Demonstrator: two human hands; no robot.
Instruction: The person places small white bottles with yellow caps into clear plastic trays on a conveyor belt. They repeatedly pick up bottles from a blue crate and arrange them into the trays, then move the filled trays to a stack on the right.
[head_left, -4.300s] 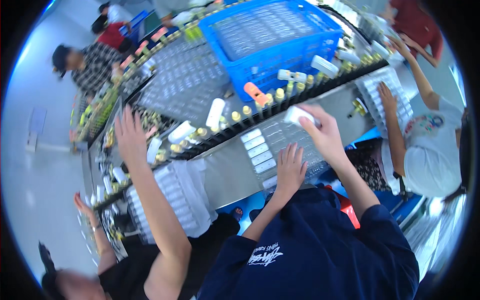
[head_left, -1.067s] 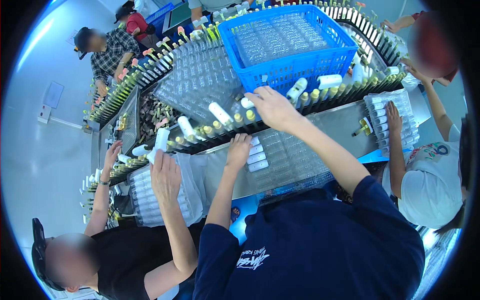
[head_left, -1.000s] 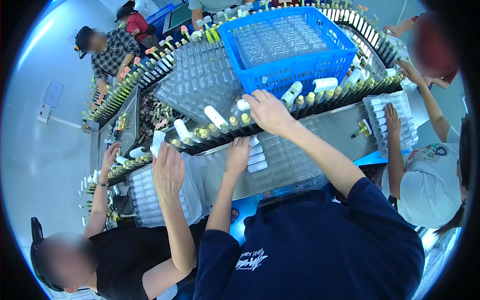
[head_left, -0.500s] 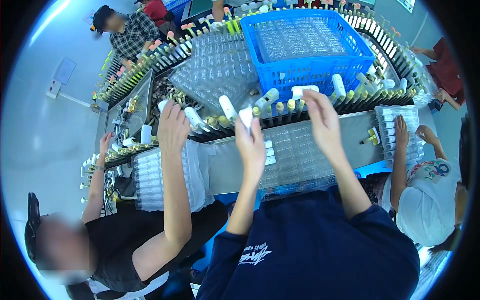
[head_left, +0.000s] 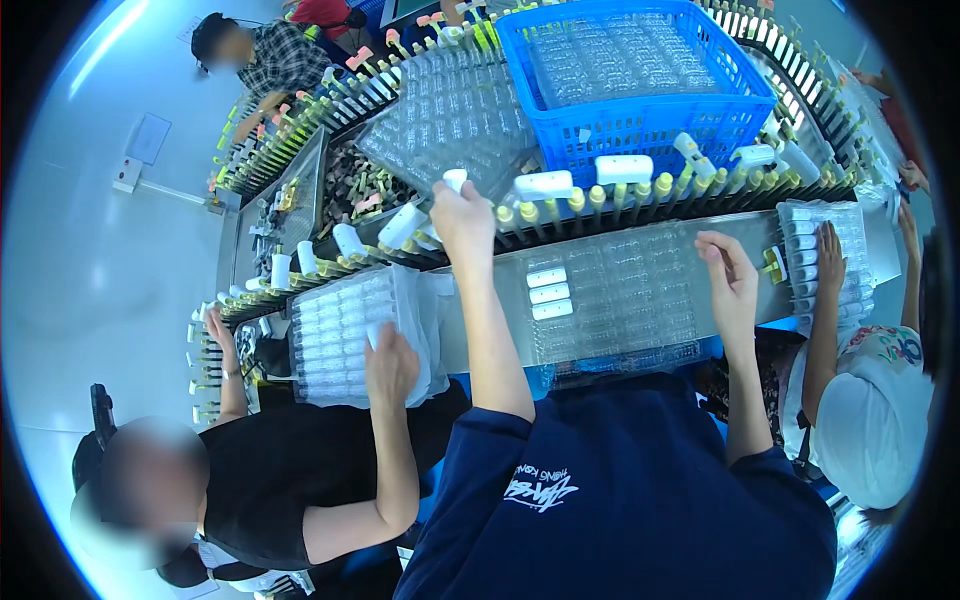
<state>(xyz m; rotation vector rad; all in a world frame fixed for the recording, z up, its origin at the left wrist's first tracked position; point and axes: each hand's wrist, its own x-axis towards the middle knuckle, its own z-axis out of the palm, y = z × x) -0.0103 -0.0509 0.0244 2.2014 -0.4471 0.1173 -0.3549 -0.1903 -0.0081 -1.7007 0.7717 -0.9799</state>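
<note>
In the head view, the person's left hand [head_left: 463, 225] is raised over the row of yellow-tipped posts [head_left: 600, 200] at the far edge of the counter [head_left: 480, 335]. Its grip is clamped on a small white casing [head_left: 455, 180], which shows above the fingers; whether a post is inside it cannot be told. The right hand [head_left: 732, 280] hovers beyond the right end of a clear plastic blister tray [head_left: 620, 290], its grip loosely curled with thumb and fingers apart.

That tray lies flat on the counter in front of the person, with three white casings [head_left: 548, 293] stacked one below another in its leftmost column. More white casings sit on the posts, among them a sideways one [head_left: 623, 169] in front of a blue plastic crate [head_left: 560, 130]. The crate holds a pile of clear trays [head_left: 625, 60], and further trays [head_left: 450, 110] lie to its left. A yellow-and-black piece [head_left: 773, 265] rests on the counter just right of the right hand.

At left, a co-worker's hand [head_left: 392, 370] is over a filled tray [head_left: 340, 330]; at right, another co-worker's hand [head_left: 830, 258] lies on a second filled tray [head_left: 800, 245].
</note>
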